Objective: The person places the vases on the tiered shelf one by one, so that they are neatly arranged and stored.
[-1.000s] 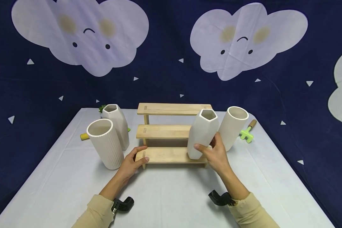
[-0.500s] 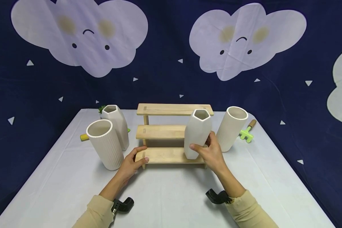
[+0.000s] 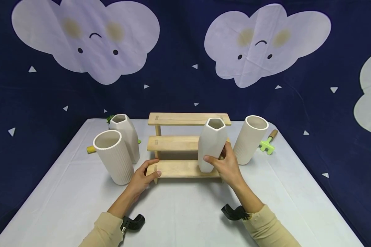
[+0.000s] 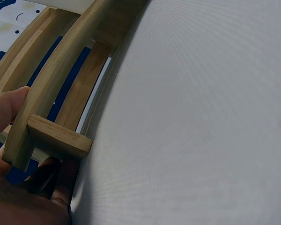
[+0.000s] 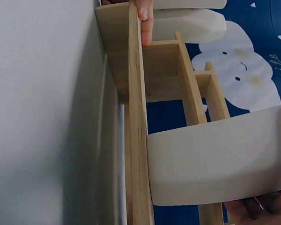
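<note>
A three-tier wooden shelf [image 3: 176,168] stands mid-table. With its thumb on the lowest board and fingers around the end, my left hand [image 3: 141,178] grips the shelf's left side; the left wrist view shows this thumb [image 4: 9,105] against the board and fingers by the leg. Near the right end of the lowest board, a white faceted vase [image 3: 211,142] stands upright, its base touching the board in the right wrist view. My right hand [image 3: 228,164] holds that vase low on its right side, thumb in front, the other fingers partly hidden behind.
A white ribbed vase [image 3: 250,140] stands right of the shelf, with a green hand rake [image 3: 267,145] beyond. Left of the shelf are another ribbed vase [image 3: 114,159] and a faceted vase [image 3: 126,137]. A yellow handle [image 3: 91,149] and greenery [image 3: 109,118] show behind them.
My right hand has slid the faceted vase a little to the left along the lowest board. The left hand keeps its place on the shelf.
</note>
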Action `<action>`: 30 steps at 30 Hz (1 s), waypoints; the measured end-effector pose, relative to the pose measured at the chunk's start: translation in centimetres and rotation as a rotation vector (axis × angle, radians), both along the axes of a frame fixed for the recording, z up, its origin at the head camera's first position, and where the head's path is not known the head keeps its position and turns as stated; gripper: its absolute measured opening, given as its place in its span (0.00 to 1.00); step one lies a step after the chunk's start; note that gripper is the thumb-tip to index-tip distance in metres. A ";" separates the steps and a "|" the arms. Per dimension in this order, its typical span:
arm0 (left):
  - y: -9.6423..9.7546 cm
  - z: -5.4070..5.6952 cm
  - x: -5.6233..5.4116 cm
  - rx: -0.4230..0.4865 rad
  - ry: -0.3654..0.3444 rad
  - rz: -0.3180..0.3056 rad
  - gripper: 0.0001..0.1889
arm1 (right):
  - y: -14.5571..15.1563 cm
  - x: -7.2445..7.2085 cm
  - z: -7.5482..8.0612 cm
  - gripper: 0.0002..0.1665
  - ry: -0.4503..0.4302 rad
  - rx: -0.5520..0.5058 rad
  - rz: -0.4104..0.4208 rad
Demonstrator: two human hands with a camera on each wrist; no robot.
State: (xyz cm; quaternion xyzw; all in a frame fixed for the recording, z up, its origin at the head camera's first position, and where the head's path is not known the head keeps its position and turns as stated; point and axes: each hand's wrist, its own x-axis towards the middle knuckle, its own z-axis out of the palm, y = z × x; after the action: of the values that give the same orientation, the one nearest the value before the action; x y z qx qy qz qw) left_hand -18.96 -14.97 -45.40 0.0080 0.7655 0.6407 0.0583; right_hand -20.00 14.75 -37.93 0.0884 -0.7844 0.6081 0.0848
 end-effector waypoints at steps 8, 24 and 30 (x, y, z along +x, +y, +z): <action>0.0 0.0 0.0 0.007 -0.005 0.001 0.29 | 0.1 -0.1 0.1 0.48 -0.029 0.021 0.001; 0.0 -0.1 -0.1 0.002 0.001 -0.002 0.29 | 1.8 0.9 -0.2 0.43 0.012 0.031 0.000; -0.1 0.0 -0.1 0.002 0.002 -0.007 0.29 | 3.2 1.1 -1.1 0.40 0.097 0.076 -0.016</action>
State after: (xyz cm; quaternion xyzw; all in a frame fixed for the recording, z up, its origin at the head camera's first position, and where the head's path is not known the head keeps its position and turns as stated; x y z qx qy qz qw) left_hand -19.02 -15.04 -45.41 0.0114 0.7648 0.6414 0.0596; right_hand -18.86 17.97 -39.01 0.1148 -0.8024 0.5723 0.1241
